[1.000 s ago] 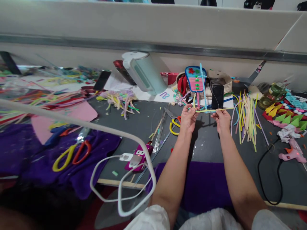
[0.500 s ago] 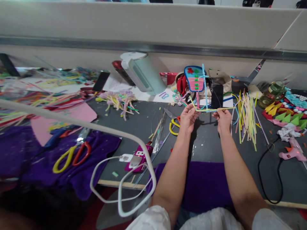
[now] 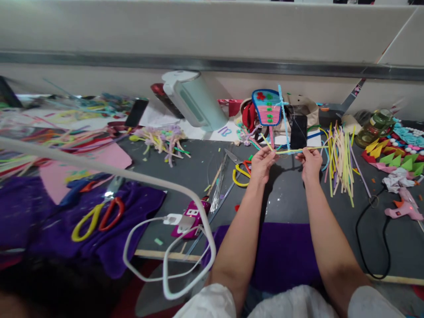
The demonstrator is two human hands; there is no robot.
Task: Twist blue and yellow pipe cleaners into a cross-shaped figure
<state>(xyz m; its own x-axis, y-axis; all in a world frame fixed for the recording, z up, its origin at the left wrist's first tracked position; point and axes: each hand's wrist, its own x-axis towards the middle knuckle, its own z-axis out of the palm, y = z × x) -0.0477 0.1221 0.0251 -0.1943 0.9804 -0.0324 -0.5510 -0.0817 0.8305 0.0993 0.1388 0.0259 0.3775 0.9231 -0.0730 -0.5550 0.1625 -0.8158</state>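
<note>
A thin yellow pipe cleaner [image 3: 284,152] runs crosswise between my two hands, along the bottom of a light-blue pipe-cleaner frame [image 3: 281,102] that stands upright. My left hand [image 3: 263,162] pinches the left part of the yellow strand, whose end sticks up past the fingers. On the other side, my right hand [image 3: 310,162] pinches the right part, with its tip poking out to the right. Behind the frame are a blue and pink decorated piece [image 3: 266,108] and a black phone [image 3: 298,131].
Yellow-handled scissors [image 3: 241,174] lie left of my left hand. Loose pipe cleaners [image 3: 342,161] lie to the right, with a glass jar [image 3: 374,128] and a pink glue gun [image 3: 404,206] beyond. A pale green kettle [image 3: 195,99] stands at the back; a white cable [image 3: 185,190] loops in front.
The view has shifted slightly. Both hands keep their pinch on the yellow pipe cleaner, and the light-blue frame leans a little more to the left.
</note>
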